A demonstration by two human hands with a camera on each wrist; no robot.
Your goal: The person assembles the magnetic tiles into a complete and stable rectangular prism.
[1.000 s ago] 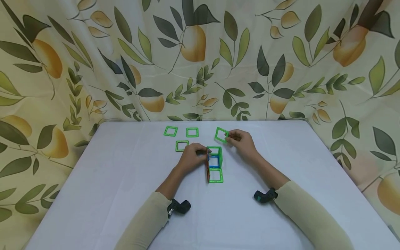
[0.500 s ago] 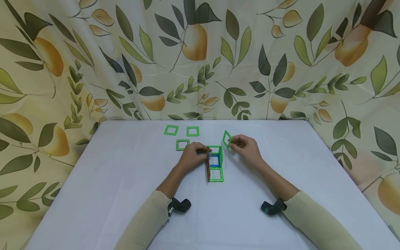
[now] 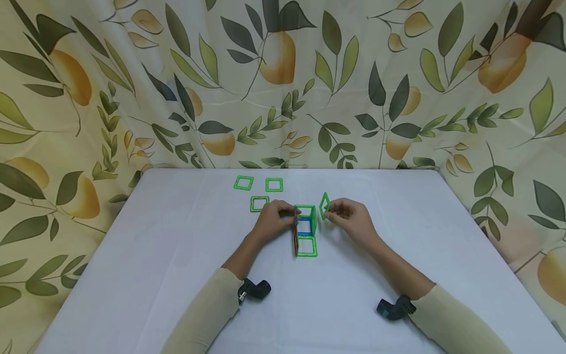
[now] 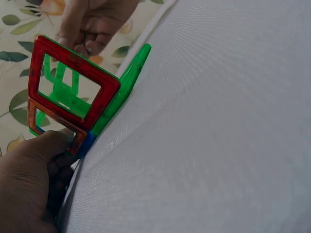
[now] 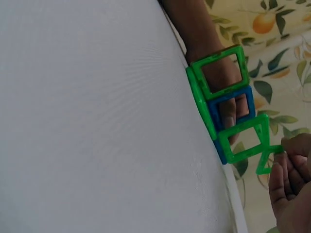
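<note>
In the head view, a small structure of square magnetic tiles stands at mid-table, with a blue tile (image 3: 304, 234) low in the middle and a green tile (image 3: 307, 255) flat at its near end. Its left wall shows in the left wrist view as a red tile (image 4: 104, 104) beside an orange tile (image 4: 53, 116). My left hand (image 3: 274, 217) grips this wall, thumb against the orange tile. My right hand (image 3: 353, 216) pinches a loose green tile (image 5: 261, 164) by its edge, held upright just right of the structure's green right wall (image 3: 314, 221).
Three loose green tiles lie beyond my left hand: one at far left (image 3: 243, 189), a second beside it (image 3: 274, 191), and a nearer one (image 3: 259, 211) partly behind the hand. White cloth (image 3: 177, 275) covers the table; a patterned curtain (image 3: 309, 113) hangs behind.
My right hand has come nearer and slightly rightward, turning its green tile from slanted to nearly edge-on beside the structure. The left hand keeps its hold in place.
</note>
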